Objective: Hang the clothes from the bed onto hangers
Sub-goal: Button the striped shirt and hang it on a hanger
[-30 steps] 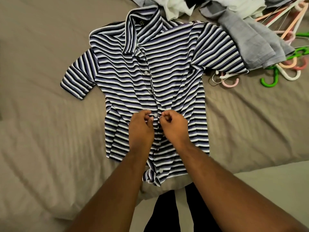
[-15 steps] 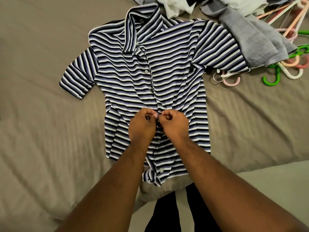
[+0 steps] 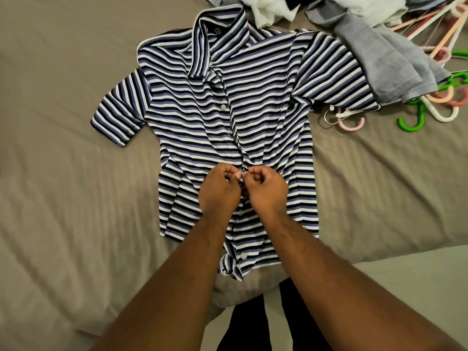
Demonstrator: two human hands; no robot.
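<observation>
Drawn together, left hand [image 3: 219, 192] and right hand [image 3: 266, 191] pinch striped shirt [image 3: 263, 117].

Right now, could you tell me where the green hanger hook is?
The green hanger hook lies at the head view's right, beside a white hook, by the grey garment's near edge.

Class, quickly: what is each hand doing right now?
Left hand: pinches the striped shirt at its front opening.
Right hand: pinches the striped shirt there too.
</observation>
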